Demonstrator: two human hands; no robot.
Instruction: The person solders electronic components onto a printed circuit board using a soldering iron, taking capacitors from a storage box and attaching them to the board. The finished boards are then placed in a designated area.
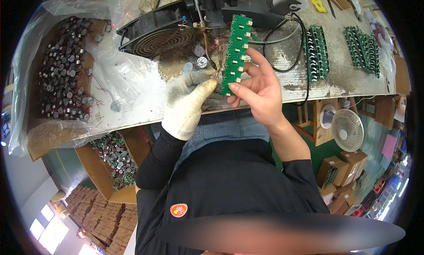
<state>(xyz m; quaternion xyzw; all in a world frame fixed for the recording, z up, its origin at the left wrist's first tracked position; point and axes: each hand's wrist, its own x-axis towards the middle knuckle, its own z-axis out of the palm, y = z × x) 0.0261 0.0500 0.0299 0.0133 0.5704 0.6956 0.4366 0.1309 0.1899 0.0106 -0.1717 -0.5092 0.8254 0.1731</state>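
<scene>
My right hand, bare, grips the lower end of a long green circuit board panel, its thumb on the face and its fingers at the right edge. The panel stands tilted, with a row of small white connectors along it. My left hand wears a white, stained glove. Its thumb and fingers are pinched together beside the panel's lower left edge, near thin reddish wires; what they hold is too small to make out. Just beyond lie a few round grey parts. A copper-coloured rod on a stand points down beside the panel.
A black fan stands at the back. On the left, a plastic-lined box holds many round wired parts. More green boards and another stack lie to the right. A black cable crosses the bench. Below are an open carton and a white fan.
</scene>
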